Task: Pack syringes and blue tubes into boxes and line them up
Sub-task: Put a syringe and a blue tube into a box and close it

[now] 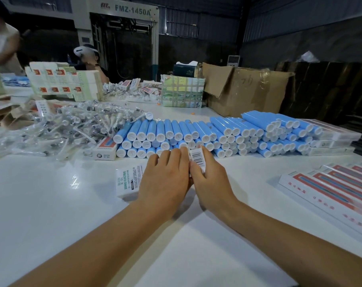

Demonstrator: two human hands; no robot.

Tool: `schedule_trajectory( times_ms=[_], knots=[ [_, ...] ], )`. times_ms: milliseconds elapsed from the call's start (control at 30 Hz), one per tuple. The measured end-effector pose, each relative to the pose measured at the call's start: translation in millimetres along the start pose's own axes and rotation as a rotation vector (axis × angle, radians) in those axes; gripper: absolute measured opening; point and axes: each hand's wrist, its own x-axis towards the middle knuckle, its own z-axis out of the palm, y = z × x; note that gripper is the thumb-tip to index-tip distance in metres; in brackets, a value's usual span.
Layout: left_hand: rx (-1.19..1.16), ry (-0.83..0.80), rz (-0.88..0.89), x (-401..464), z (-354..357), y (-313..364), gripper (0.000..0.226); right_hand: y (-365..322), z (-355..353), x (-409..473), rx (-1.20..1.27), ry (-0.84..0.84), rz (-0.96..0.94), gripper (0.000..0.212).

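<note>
Both hands are on one small white box [128, 181] lying on the white surface [51, 214], right in front of the stacked blue tubes [196, 133]. The left hand [165, 179] lies flat over the top of it with fingers pretty straight, more pressing than gripping, and the right hand [207, 177] is pinching the barcode end flap [197, 158], so my guess is the box is being closed up. Can't tell what's inside since the left hand covers most of it. Biggest risk I see: those knuckles sit almost against the front row of tubes, and that pile is just loose cylinders lying on each other, so one nudge forward could send a few rolling. Also if the flap gets pushed in crooked it'll crease or pop back open. The bagged syringes [68, 129] are heaped off to the left, partly over another box [105, 151], so dragging anything out of there could snag the pile. The finished boxes [329, 191] are lined up at the right near the edge of the surface, so a careless slide when adding this one could knock the row askew.
</note>
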Motion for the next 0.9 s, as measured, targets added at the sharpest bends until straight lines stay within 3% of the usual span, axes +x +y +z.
schedule_trajectory(
  times_ms=[100, 233, 300, 367, 500, 900],
  knots=[
    [-0.002, -0.006, -0.007, -0.1, -0.1, -3.6, 0.06, -3.0, -2.1, -0.3, 0.073, -0.048, 0.021, 0.049],
    [-0.076, -0.033, -0.028, -0.3, 3.2, -12.9, 0.06, -9.1, -7.9, 11.2, 0.729, -0.13, 0.307, 0.045],
    [-0.099, -0.011, -0.031, 0.3, 3.8, -13.3, 0.061, -8.8, -12.8, 14.8, 0.907, -0.119, 0.399, 0.039],
    [-0.113, 0.028, -0.016, 0.6, 4.3, -11.4, 0.062, -7.9, -13.2, 14.5, 0.867, -0.107, 0.396, 0.032],
    [-0.139, 0.092, -0.009, 0.5, 1.6, -11.7, 0.064, -7.7, -11.1, 13.6, 0.826, -0.059, 0.353, 0.036],
    [-0.123, 0.052, -0.005, -0.2, 2.1, -13.1, 0.065, -6.2, -10.0, 12.9, 0.783, -0.039, 0.316, 0.037]
  ],
)
